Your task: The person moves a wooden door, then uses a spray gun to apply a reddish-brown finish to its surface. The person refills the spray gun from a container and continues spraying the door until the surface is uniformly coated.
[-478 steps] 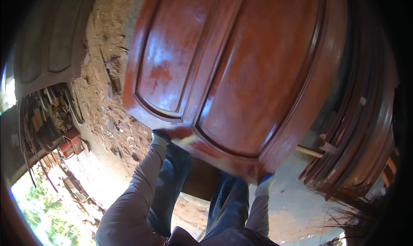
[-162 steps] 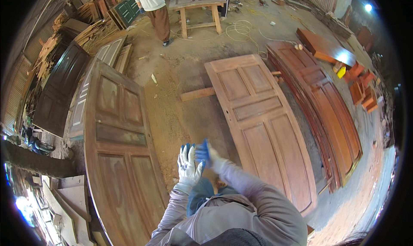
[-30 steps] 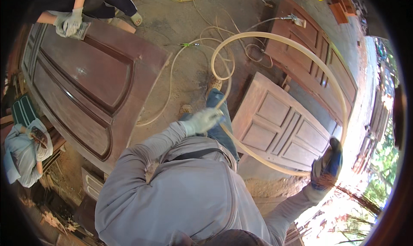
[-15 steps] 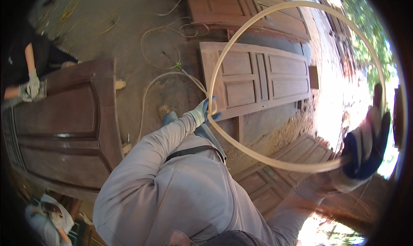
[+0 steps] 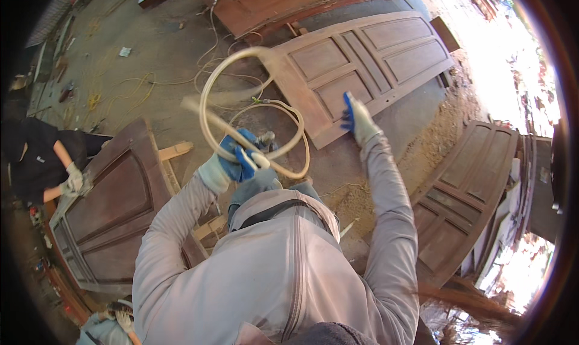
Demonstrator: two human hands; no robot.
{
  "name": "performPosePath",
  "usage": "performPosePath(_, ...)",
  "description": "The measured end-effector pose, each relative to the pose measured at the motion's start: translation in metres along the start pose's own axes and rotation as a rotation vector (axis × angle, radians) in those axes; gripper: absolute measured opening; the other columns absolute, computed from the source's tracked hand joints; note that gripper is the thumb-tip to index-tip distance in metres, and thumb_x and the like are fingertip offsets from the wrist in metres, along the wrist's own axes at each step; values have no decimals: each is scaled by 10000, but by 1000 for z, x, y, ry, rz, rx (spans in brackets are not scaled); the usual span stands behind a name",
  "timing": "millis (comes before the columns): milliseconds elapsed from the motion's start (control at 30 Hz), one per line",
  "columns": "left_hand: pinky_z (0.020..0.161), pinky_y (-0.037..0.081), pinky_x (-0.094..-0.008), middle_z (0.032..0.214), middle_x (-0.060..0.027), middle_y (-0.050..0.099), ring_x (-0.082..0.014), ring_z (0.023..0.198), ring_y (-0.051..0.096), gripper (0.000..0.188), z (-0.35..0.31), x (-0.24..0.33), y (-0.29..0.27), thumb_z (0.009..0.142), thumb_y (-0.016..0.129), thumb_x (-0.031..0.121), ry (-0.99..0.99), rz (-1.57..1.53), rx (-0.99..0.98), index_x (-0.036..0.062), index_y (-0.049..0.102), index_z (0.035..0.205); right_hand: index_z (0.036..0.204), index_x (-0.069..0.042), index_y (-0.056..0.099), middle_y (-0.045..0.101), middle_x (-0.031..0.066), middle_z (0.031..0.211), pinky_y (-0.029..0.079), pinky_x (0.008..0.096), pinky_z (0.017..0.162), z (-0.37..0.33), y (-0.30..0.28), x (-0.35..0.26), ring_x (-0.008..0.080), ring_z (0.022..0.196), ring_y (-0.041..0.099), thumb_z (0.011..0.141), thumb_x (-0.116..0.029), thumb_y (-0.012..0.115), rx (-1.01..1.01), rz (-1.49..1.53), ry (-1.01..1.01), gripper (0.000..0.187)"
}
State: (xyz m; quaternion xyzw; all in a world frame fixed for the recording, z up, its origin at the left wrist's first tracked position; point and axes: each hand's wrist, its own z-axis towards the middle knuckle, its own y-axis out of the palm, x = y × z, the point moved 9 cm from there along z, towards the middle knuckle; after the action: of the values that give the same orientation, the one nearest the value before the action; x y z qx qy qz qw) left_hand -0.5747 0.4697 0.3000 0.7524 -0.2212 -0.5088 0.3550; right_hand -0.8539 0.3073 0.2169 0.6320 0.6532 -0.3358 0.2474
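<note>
My left hand (image 5: 236, 159), in a white and blue glove, is closed around a pale, translucent hose (image 5: 205, 104) gathered in loose loops in front of me. Part of the hose is smeared by motion. Beside that hand shows a small grey metallic piece (image 5: 266, 140), too unclear to name. My right hand (image 5: 360, 120), gloved the same way, is stretched forward with its fingers apart and nothing in it. It appears over the near edge of a brown panelled wooden door (image 5: 368, 61), and I cannot tell whether it touches.
At the left, a co-worker's gloved hands (image 5: 73, 181) rest on a dark brown door (image 5: 114, 194). Another door (image 5: 464, 194) lies at the right, and a reddish one (image 5: 259, 7) at the far side. Thin hoses (image 5: 148, 82) trail across the floor. Another person (image 5: 108, 327) is at lower left.
The wide hose loop has shrunk into smaller coils at my left hand. My right hand has let go of the hose and moved leftward and forward from the far right. The view has turned.
</note>
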Motion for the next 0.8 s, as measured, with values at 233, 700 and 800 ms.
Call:
performPosePath(233,417,431,-104,1214,-177,468,-145,683,433,293,-15,-145,24,854,506,58,245,154,-22,-93,576,1096,1143,-63,567,623,133,980,516,454,604,-11,175,161,280,783,614,880,-556,593,-488,290,395,559)
performPosePath(700,402,385,-195,839,-55,559,-154,549,519,453,-76,-68,-246,864,542,560,910,-156,182,109,574,885,940,-89,541,430,-22,605,348,261,430,-56,111,75,118,478,400,968,-220,548,-809,396,151,135)
performPosePath(800,389,376,-212,817,-59,577,-160,516,504,569,-81,-38,-342,812,519,669,1117,-153,558,108,585,886,1167,-60,556,399,-51,608,323,221,411,-75,88,33,70,469,380,987,-201,545,-709,392,-19,230)
